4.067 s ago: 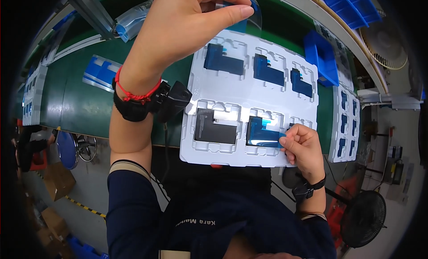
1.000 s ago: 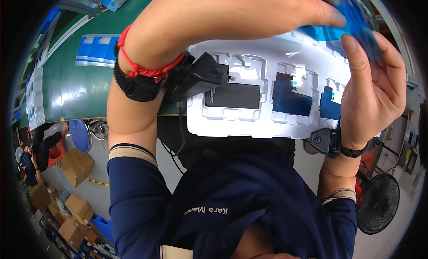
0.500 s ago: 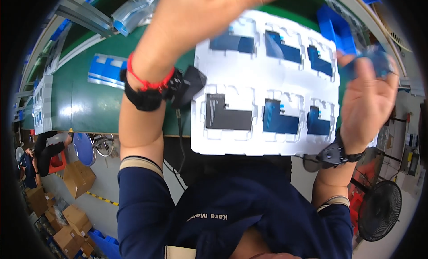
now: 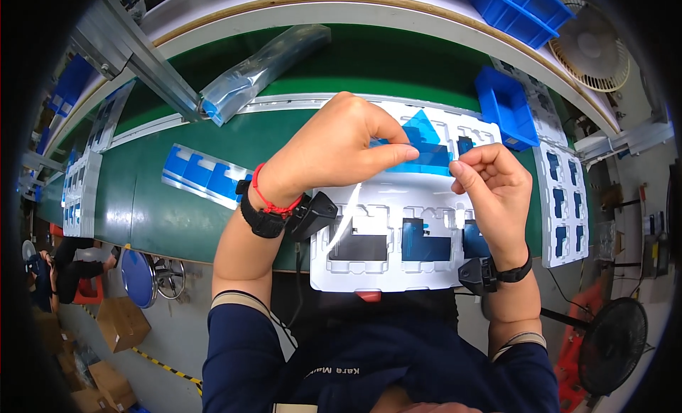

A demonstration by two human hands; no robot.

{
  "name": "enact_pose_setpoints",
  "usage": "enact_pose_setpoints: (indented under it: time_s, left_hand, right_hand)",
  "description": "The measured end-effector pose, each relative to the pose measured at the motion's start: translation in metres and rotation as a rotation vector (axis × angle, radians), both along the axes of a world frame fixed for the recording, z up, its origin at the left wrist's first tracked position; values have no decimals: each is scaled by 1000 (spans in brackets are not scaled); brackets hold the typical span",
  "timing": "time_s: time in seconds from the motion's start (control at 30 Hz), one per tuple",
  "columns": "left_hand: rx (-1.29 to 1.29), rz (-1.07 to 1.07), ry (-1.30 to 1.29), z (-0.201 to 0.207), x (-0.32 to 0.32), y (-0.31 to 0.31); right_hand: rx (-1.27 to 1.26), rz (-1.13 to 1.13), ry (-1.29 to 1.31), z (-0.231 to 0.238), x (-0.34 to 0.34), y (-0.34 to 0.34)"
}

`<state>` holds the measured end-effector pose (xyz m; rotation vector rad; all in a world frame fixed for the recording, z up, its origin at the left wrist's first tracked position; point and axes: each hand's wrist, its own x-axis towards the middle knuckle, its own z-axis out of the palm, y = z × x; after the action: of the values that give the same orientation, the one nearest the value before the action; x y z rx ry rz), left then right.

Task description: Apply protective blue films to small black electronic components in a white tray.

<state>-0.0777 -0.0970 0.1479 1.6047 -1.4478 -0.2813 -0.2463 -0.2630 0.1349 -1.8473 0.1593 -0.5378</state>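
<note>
Right hand [image 4: 491,193] is no longer sitting out past the white tray's right edge, where it was half a second ago — it's now hovering over the back row, close to the left hand [image 4: 355,143]. Blue film [image 4: 420,129] has come across with it.

Left hand is pinching the film between thumb and fingers. Right thumb and fingertips are curling together at the film's right end; can't tell whether they're gripping it. Film is sitting between the hands, over the middle of the tray's back row, one corner pointing toward the back edge. Can't tell if it's touching the part below.

White tray [image 4: 426,193] is lying on the green counter [image 4: 153,225], its front edge hanging over the counter's front edge. Dark L-shaped parts are filling the front row: black part [image 4: 359,248] at the front left corner, bluish part [image 4: 426,248] in the middle, another part [image 4: 474,237] at the right, partly hidden by the right hand. One more part [image 4: 465,144] is showing at the back right corner.

Blue-and-clear strip [image 4: 201,173] is lying left of the tray — blue bin [image 4: 506,107] is standing just beside its back right corner. Clear plastic bag [image 4: 266,68] is lying toward the counter's back edge.
</note>
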Motion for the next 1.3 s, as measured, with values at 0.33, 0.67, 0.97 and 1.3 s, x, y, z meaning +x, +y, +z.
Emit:
enact_pose_setpoints:
  time_s: [0.33, 0.67, 0.97, 1.3]
  left_hand:
    - [-51, -73, -182, -2, 2, 1]
    - [-289, 461, 61, 17, 46, 42]
    - [-604, 512, 200, 13, 75, 59]
    - [-554, 814, 155, 25, 71, 71]
  right_hand:
    - [-549, -66, -80, 10, 7, 8]
    - [163, -76, 170, 17, -38, 28]
    - [325, 87, 431, -30, -27, 67]
    - [305, 150, 555, -31, -18, 65]
